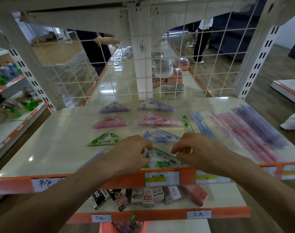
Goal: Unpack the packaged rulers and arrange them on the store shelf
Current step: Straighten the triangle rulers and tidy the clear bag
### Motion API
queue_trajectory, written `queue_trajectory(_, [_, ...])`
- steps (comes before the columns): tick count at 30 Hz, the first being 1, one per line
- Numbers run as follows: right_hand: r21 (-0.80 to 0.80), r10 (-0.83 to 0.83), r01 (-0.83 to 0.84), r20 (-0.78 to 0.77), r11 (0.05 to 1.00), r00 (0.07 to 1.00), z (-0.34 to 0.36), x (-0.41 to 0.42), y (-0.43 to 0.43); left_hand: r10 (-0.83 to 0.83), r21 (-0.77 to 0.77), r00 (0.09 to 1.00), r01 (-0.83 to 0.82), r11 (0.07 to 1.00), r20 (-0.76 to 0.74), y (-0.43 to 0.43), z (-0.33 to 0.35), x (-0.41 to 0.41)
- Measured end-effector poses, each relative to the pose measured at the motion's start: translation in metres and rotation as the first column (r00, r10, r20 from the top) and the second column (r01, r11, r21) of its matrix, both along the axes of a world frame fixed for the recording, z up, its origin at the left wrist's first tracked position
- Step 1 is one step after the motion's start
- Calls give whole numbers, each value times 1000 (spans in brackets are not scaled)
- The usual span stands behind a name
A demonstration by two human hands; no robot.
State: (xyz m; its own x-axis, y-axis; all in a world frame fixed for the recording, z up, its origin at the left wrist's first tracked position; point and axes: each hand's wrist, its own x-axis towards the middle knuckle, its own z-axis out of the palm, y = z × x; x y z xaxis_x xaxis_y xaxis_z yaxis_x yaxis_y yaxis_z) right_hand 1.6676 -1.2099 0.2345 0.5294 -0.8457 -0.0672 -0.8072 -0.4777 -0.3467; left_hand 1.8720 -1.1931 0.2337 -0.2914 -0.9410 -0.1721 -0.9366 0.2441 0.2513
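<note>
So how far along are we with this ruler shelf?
Done: six triangle rulers lie in two columns on the shelf, straight rulers fanned at right. In hand: left hand and right hand pinch a green triangle at the front edge. Left: a blue piece beside the left forearm; no unopened packs in view.

Observed: left hand (129, 153) bare, fingers and wrist uncovered; right hand (199, 148) bare likewise. The left forearm (72, 187) and right forearm (241, 174) show uncovered skin along their whole visible length, down to the lower edge. Blur hides finer detail such as nails.
</note>
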Motion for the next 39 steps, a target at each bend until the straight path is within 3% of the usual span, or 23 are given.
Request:
queue_trajectory(6, [-153,-29,28,-8,988,1000,-1,11,-14,77,-38,997,-78,996,-28,-16,6,0])
queue_trajectory(11, [-211,-75,39,-165,977,983,-12,27,-33,145,-75,987,-140,987,72,-46,4,-3])
queue_trajectory(15, [-209,-88,46,-198,977,976,-17,30,-35,125,-41,987,-121,992,104,-52,-4,-7])
queue_trajectory(32, [-192,-46,7,-197,981,979,-19,33,-31,75,-26,988,-72,997,135,-55,-4,-4])
queue_trajectory(35, [-125,-53,39,-112,991,992,-6,21,-31,85,-9,987,-85,996,139,-52,8,-5])
queue_trajectory(39, [-102,-157,154,-23,983,987,25,-22,-45,83,-111,991,-71,991,107,-56,34,-20])
